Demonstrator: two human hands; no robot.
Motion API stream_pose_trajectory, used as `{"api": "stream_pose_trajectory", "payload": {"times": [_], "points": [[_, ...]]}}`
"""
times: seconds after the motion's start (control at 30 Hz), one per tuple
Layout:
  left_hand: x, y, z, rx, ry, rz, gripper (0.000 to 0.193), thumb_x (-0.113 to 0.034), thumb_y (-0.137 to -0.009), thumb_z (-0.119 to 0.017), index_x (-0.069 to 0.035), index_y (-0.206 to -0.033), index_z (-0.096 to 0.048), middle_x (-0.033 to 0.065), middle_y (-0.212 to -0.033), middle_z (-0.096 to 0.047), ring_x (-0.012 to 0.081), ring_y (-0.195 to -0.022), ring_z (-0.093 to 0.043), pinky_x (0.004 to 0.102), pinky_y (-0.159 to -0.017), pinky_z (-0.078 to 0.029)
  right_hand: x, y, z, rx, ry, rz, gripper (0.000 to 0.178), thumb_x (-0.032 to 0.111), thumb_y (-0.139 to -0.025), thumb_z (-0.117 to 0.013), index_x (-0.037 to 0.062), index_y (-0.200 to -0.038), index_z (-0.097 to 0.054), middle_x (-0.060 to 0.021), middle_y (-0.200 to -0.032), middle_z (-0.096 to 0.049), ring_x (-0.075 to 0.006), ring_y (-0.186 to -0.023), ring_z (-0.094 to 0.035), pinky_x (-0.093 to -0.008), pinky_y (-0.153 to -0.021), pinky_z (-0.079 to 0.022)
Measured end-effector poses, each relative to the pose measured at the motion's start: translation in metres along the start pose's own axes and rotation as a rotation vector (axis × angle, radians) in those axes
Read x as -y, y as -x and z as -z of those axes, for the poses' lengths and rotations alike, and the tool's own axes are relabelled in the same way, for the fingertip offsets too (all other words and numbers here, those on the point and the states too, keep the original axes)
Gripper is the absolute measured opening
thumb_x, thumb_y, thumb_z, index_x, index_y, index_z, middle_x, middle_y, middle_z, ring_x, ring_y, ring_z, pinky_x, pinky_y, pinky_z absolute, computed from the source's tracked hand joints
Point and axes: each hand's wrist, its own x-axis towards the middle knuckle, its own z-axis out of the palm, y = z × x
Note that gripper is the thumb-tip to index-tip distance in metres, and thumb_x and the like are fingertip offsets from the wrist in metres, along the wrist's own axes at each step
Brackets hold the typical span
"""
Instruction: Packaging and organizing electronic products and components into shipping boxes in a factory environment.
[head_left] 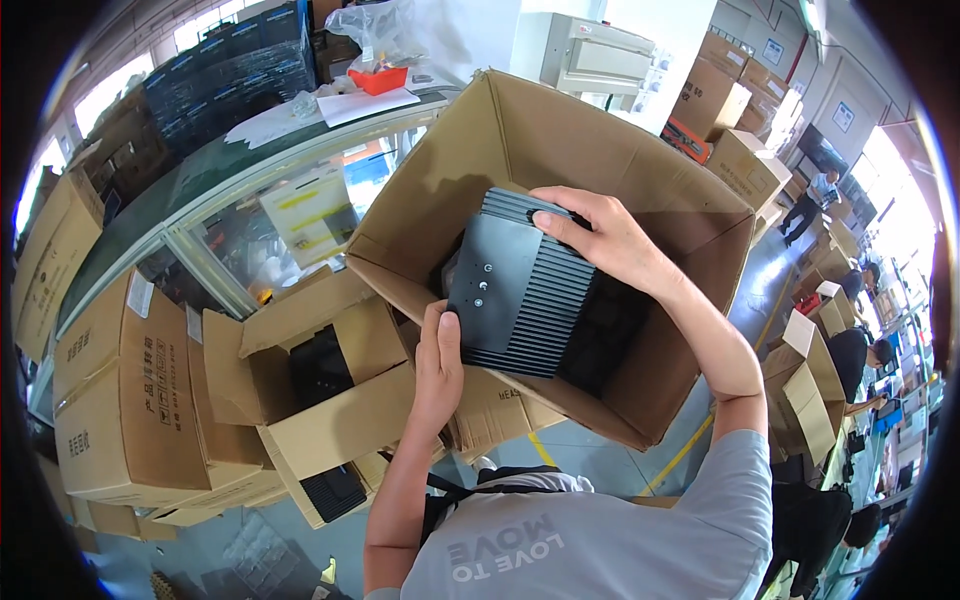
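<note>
A dark grey metal enclosure (pixel 522 290) with ribbed heat-sink fins and a smooth strip bearing a few small round marks is held tilted between my hands. My left hand (pixel 437 352) grips its lower left edge, thumb on the smooth face. At the upper right corner, my right hand (pixel 600 238) holds it with the thumb over the fins and the fingers along the top edge. Beneath the enclosure stands a large open cardboard box (pixel 640 170). Dark items inside the box lie in shadow, and I cannot make out their kind.
Left of me, a smaller open carton (pixel 350 432) holds dark items, beside a tall closed carton (pixel 130 390). A glass-fronted counter (pixel 190 190) bears a red tray (pixel 378 80) and plastic bags. More cartons (pixel 810 375) and several people are at the right.
</note>
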Motion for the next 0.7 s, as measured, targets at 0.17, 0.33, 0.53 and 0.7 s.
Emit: {"api": "stream_pose_trajectory", "payload": {"times": [0.17,0.33,0.53,0.7], "points": [[-0.002,-0.001,-0.002,0.057,0.275,0.103,0.035,-0.028,-0.103,-0.03,0.0,-0.114,-0.048,0.0112,-0.079,-0.061,0.017,-0.072,-0.055,0.0311,-0.076,-0.043,-0.005,-0.008,0.028,-0.128,-0.124,-0.001,0.034,0.022,-0.094,-0.057,-0.002,-0.117,-0.058,-0.0041,-0.103,-0.064,-0.0106,-0.097,-0.055,-0.0256,-0.09,-0.042],[0.009,0.001,-0.005,0.104,0.037,-0.088,0.032,-0.023,-0.103,-0.03,-0.001,-0.11,-0.051,0.0064,-0.069,-0.059,0.0129,-0.068,-0.057,0.0256,-0.07,-0.045,-0.019,-0.02,0.072,-0.592,-0.4,-0.015,0.029,0.024,-0.094,-0.056,0.0026,-0.114,-0.057,0.001,-0.098,-0.06,-0.0064,-0.094,-0.05,-0.0238,-0.091,-0.035],[0.011,0.002,-0.003,0.147,-0.202,-0.21,0.027,-0.019,-0.102,-0.034,-0.001,-0.102,-0.055,0.0063,-0.068,-0.062,0.012,-0.066,-0.056,0.0274,-0.075,-0.041,-0.038,-0.027,0.085,-0.797,-0.86,0.115,0.027,0.02,-0.095,-0.054,0.004,-0.117,-0.055,-0.0013,-0.108,-0.06,-0.0102,-0.102,-0.054,-0.0285,-0.09,-0.041],[0.01,0.0,-0.005,0.145,-0.264,-0.197,0.029,-0.021,-0.102,-0.036,-0.003,-0.096,-0.058,0.0047,-0.067,-0.064,0.0135,-0.069,-0.054,0.0306,-0.084,-0.036,-0.034,-0.02,0.088,-0.793,-1.006,0.126,0.025,0.021,-0.095,-0.054,0.006,-0.115,-0.054,0.0,-0.104,-0.059,-0.0087,-0.1,-0.054,-0.0286,-0.088,-0.044]]}}
